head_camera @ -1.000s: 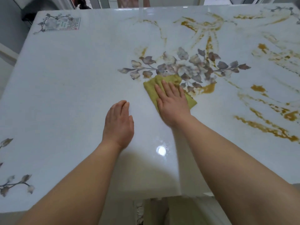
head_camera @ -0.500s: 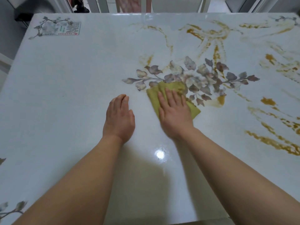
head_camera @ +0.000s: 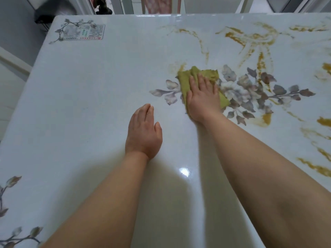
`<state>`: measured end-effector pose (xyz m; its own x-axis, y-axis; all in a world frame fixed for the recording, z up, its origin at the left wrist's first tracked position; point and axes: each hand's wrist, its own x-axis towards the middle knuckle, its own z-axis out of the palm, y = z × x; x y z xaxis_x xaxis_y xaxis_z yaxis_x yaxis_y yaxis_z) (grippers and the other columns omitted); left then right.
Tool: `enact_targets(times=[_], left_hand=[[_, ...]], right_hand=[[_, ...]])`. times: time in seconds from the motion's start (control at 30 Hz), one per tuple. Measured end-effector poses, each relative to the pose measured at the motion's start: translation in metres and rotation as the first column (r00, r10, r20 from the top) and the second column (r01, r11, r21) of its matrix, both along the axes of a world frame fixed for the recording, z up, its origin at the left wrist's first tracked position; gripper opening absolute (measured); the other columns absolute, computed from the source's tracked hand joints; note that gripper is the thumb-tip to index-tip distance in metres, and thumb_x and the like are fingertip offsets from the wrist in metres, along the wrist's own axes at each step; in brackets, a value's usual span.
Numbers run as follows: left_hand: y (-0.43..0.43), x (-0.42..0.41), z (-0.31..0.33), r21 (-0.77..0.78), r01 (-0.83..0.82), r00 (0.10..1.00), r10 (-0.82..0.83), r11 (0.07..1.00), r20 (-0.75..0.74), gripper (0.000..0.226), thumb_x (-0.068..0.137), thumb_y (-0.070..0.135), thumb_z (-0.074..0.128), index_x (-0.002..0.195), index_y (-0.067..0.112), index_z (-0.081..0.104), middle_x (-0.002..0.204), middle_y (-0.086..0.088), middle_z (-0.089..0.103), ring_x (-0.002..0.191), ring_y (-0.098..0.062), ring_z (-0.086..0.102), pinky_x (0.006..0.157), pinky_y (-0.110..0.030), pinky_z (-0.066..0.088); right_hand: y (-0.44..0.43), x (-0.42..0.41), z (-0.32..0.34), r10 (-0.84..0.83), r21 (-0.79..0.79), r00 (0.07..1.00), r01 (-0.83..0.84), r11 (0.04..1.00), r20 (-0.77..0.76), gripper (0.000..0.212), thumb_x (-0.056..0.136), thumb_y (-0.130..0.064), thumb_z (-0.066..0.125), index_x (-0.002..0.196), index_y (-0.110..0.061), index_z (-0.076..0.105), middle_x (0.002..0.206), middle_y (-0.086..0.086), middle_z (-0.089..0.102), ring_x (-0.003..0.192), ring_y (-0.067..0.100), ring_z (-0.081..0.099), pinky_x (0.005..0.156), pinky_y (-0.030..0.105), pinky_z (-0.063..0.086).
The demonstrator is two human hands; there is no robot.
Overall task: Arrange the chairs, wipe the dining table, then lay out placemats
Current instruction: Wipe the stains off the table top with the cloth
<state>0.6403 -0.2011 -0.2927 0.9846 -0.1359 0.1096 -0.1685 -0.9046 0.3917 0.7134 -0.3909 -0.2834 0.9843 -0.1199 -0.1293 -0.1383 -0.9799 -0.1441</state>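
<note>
Tabletop fills nearly the whole head view: your dining table (head_camera: 89, 104), glossy and pale, printed with a grey-mauve flower spray (head_camera: 250, 90) right of centre. All places below are taken from that spray.

Cloth: an olive-green cloth (head_camera: 184, 81) lies bunched over the spray's left end, covering part of the leafy stem there. Its far edge is rumpled into folds. One corner sticks out on the side towards the blossoms and overlaps them.

Right hand: your right hand (head_camera: 202, 99) lies palm down on the cloth, fingers straight and close together, pointing away from you. It presses rather than clutches; nothing is curled round the fabric. The wrist lies past the cloth's near edge, over bare table.

Left hand: your left hand (head_camera: 143, 133) rests flat on the bare surface, nearer to you than the spray and off to its left, apart from the cloth. Fingers are straight and together, thumb slightly out, holding nothing.

Other marks: ochre streaks (head_camera: 260, 63) fan out beyond the spray and run down its right side. A printed label (head_camera: 86, 32) with small coloured text sits far to the spray's left, at the table's far corner, beside a small leaf motif. A second leaf motif (head_camera: 12, 181) shows at the near left edge. A bright glare spot (head_camera: 184, 171) sits on the gloss nearer to you than the spray, between your forearms.

Off the table: a dark rounded shape (head_camera: 53, 9) lies beyond the far left corner, too cropped to identify.
</note>
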Motion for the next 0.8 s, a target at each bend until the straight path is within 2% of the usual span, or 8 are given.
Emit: enact_targets(times=[0.07,0.13,0.23,0.3,0.47,0.53,0.63,0.8], left_hand=[[-0.001,0.002,0.001,0.019,0.005,1.0,-0.004,1.0,-0.006,0.064,0.086,0.032,0.024,0.139,0.0,0.041,0.145,-0.015,0.04,0.135,-0.03,0.033,0.115,-0.035,0.018],[-0.001,0.001,0.0,0.031,0.007,1.0,-0.006,0.999,-0.006,0.063,0.087,0.03,0.024,0.138,-0.001,0.042,0.144,-0.016,0.041,0.134,-0.031,0.035,0.115,-0.037,0.02],[-0.001,0.001,-0.001,0.038,0.01,1.0,-0.01,0.999,0.006,0.059,0.087,0.027,0.029,0.134,-0.004,0.046,0.14,-0.019,0.045,0.13,-0.035,0.041,0.113,-0.041,0.027],[-0.002,0.001,-0.001,0.038,0.01,1.0,-0.011,0.999,0.012,0.058,0.086,0.025,0.03,0.133,-0.005,0.048,0.138,-0.021,0.047,0.128,-0.036,0.043,0.112,-0.043,0.028],[-0.002,0.002,-0.002,0.051,0.024,0.999,-0.025,0.998,0.027,0.057,0.086,0.024,0.031,0.132,-0.006,0.048,0.138,-0.022,0.047,0.128,-0.036,0.043,0.112,-0.042,0.028],[-0.001,0.003,-0.003,0.056,0.026,0.999,-0.028,0.998,0.034,0.057,0.086,0.023,0.032,0.132,-0.006,0.048,0.137,-0.022,0.048,0.127,-0.037,0.043,0.111,-0.042,0.029],[-0.001,0.003,-0.002,0.041,0.022,0.999,-0.023,0.999,0.031,0.057,0.086,0.024,0.031,0.132,-0.005,0.048,0.137,-0.021,0.047,0.127,-0.036,0.043,0.111,-0.043,0.03],[-0.002,0.002,-0.002,0.028,0.022,0.999,-0.022,0.999,0.031,0.059,0.087,0.025,0.028,0.134,-0.004,0.046,0.139,-0.02,0.045,0.129,-0.035,0.041,0.112,-0.042,0.028]], right_hand=[[-0.006,-0.004,-0.003,-0.11,-0.016,0.994,0.11,0.994,0.01,0.055,0.101,-0.034,0.014,0.153,-0.022,0.002,0.161,0.002,-0.004,0.147,0.022,-0.004,0.118,0.046,-0.003],[-0.003,-0.01,-0.004,-0.134,-0.018,0.989,0.136,0.991,0.058,0.054,0.101,-0.032,0.018,0.153,-0.02,0.009,0.161,0.006,0.002,0.147,0.025,0.001,0.118,0.047,-0.001],[0.013,-0.013,-0.001,0.06,0.04,0.991,-0.065,0.997,0.118,0.052,0.1,-0.027,0.029,0.152,-0.019,0.021,0.16,0.007,0.009,0.147,0.024,0.005,0.118,0.043,-0.001],[0.025,-0.003,0.001,0.205,0.046,0.974,-0.211,0.977,0.098,0.053,0.1,-0.026,0.032,0.152,-0.02,0.021,0.16,0.006,0.007,0.147,0.022,0.004,0.118,0.041,0.0],[0.044,0.043,0.004,0.259,0.06,0.966,-0.26,0.964,0.014,0.051,0.103,-0.031,0.018,0.153,-0.025,0.011,0.161,0.001,0.0,0.148,0.02,-0.002,0.119,0.041,-0.002],[0.039,0.057,0.003,0.204,0.03,0.979,-0.203,0.979,-0.016,0.052,0.102,-0.034,0.015,0.153,-0.027,0.006,0.161,0.0,-0.003,0.148,0.02,-0.003,0.118,0.045,-0.002],[0.016,0.062,0.004,0.03,-0.004,0.999,-0.03,1.0,-0.034,0.055,0.101,-0.037,0.013,0.153,-0.026,0.002,0.161,0.001,-0.006,0.148,0.022,-0.003,0.117,0.051,-0.003],[-0.036,0.029,0.003,-0.262,-0.021,0.964,0.261,0.965,-0.041,0.057,0.099,-0.038,0.012,0.153,-0.026,-0.002,0.16,0.001,-0.009,0.147,0.023,-0.006,0.114,0.058,-0.005]])
